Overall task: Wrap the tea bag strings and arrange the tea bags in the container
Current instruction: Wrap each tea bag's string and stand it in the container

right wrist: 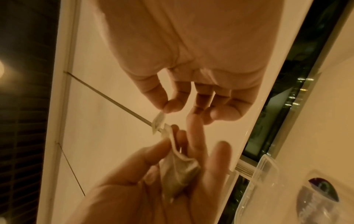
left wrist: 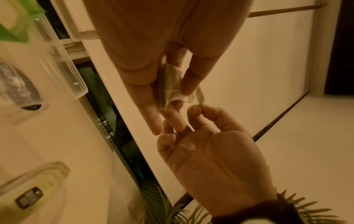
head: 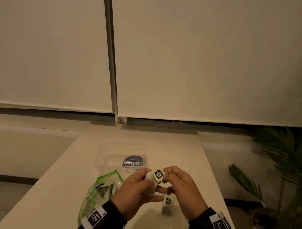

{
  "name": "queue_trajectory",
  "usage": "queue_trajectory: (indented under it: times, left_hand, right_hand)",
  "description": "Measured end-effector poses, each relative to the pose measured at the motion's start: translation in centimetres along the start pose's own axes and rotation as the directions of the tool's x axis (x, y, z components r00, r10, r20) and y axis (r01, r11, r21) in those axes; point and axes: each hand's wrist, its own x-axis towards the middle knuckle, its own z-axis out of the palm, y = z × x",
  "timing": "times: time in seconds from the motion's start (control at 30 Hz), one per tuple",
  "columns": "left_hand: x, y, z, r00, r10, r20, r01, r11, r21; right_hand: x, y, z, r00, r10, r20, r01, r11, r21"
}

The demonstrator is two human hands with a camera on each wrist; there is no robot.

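**Tea bag held above the table's near end**

Your left hand (head: 136,191) pinches the tea bag (right wrist: 180,171); your right hand (head: 180,186) pinches its tag (head: 158,173), lower centre of frame. Another tea bag (head: 167,205) lies just below. Beyond, the clear container (head: 120,159) sits on the table (head: 180,149), bare toward its far edge.

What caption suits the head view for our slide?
Left hand holds a tea bag while right hand pinches its paper tag above the table.
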Motion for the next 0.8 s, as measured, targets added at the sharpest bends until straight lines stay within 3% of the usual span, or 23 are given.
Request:
queue_trajectory:
  times: [0.13, 0.3, 0.4, 0.63, 0.7, 0.8]
  left_hand:
    - [-0.3, -0.3, 0.0, 0.988, 0.084, -0.131, -0.068, 0.991, 0.119]
    - [-0.3, -0.4, 0.1, 0.972, 0.139, -0.188, -0.104, 0.977, 0.187]
    - [-0.3, -0.5, 0.4, 0.974, 0.128, -0.186, -0.091, 0.976, 0.197]
    - [0.1, -0.7, 1.2, 0.989, -0.019, -0.147, 0.007, 0.997, -0.081]
    - [0.2, -0.9, 1.4, 0.987, -0.045, -0.155, 0.035, 0.997, -0.062]
    - [0.4, -1.5, 1.5, 0.982, -0.051, -0.181, 0.057, 0.998, 0.030]
  right_hand:
    - [-0.3, -0.6, -0.1, 0.999, -0.021, 0.039, 0.019, 0.998, 0.055]
    - [-1.0, -0.8, 0.1, 0.997, -0.073, 0.039, 0.073, 0.997, 0.003]
    - [-0.7, -0.3, 0.1, 0.992, -0.122, -0.015, 0.120, 0.985, -0.121]
    - [-0.2, 0.1, 0.2, 0.925, -0.333, -0.184, 0.218, 0.860, -0.461]
    - [-0.1, 0.5, -0.1, 0.898, -0.395, -0.193, 0.221, 0.786, -0.578]
    - [0.0, 0.8, -0.3, 0.917, -0.377, -0.129, 0.193, 0.703, -0.684]
